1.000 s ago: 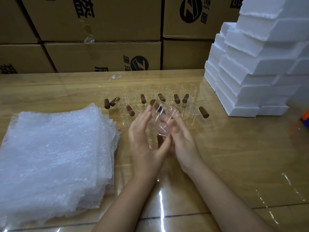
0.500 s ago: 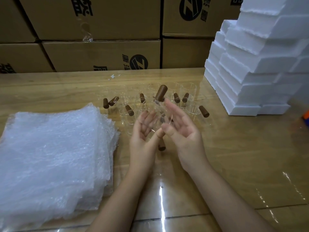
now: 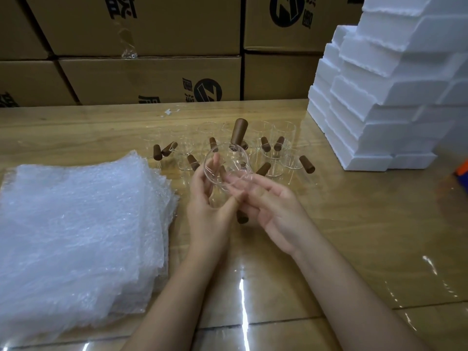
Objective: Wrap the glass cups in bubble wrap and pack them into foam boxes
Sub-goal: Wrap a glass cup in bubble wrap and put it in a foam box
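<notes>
A clear glass cup [image 3: 234,171] with a brown wooden handle [image 3: 238,133] pointing up is held in the air between both hands. My left hand [image 3: 206,201] cups its left side, with the fingers curved round the wall and showing through the glass. The straight fingers of my right hand [image 3: 274,206] touch its lower right side. Behind it, several more glass cups [image 3: 274,148] with wooden handles stand on the table. A thick stack of bubble wrap sheets [image 3: 76,224] lies at the left. White foam boxes [image 3: 379,97] are piled at the right.
Another cup's handle [image 3: 241,217] shows on the wooden table [image 3: 354,236] just beneath my hands. Stacked cardboard boxes [image 3: 152,77] form a wall behind the table. An orange and blue object [image 3: 463,173] sits at the right edge.
The cup was low between my palms with its handle hidden. It has since been lifted and turned so that the handle points up, and my right fingers have flattened against it.
</notes>
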`<state>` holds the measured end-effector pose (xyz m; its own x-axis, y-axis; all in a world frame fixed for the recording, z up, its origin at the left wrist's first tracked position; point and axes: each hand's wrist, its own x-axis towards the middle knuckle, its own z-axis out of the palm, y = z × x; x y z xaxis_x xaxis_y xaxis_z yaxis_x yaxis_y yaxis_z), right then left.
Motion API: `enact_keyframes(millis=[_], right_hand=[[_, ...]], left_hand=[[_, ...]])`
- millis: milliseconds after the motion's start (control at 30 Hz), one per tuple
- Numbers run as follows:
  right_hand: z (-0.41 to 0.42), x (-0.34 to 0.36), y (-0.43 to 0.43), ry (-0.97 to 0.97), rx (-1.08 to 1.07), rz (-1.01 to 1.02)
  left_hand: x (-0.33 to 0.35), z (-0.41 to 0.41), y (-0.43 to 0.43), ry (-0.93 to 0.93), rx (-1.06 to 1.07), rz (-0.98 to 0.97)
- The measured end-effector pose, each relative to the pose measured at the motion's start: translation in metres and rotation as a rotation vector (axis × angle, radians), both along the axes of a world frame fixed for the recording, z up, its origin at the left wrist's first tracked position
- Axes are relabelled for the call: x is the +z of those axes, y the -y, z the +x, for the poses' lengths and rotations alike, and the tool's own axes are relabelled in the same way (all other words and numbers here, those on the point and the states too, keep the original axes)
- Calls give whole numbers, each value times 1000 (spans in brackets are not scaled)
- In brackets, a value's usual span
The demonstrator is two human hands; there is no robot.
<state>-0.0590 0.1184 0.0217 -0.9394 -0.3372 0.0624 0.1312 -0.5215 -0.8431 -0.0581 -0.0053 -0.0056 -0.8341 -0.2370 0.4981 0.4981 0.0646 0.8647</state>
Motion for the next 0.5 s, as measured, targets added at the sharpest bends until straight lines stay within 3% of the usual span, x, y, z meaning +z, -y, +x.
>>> enact_keyframes(millis=[233, 400, 500], right_hand=[[-8, 6, -16, 126, -78, -209], [-7, 6, -11, 94, -53, -283], [-4, 4, -3, 72, 4, -312]], left_hand=[[3, 4, -1, -37, 114, -148], [6, 6, -2, -66, 109, -139], [4, 8, -7, -71, 95, -227]])
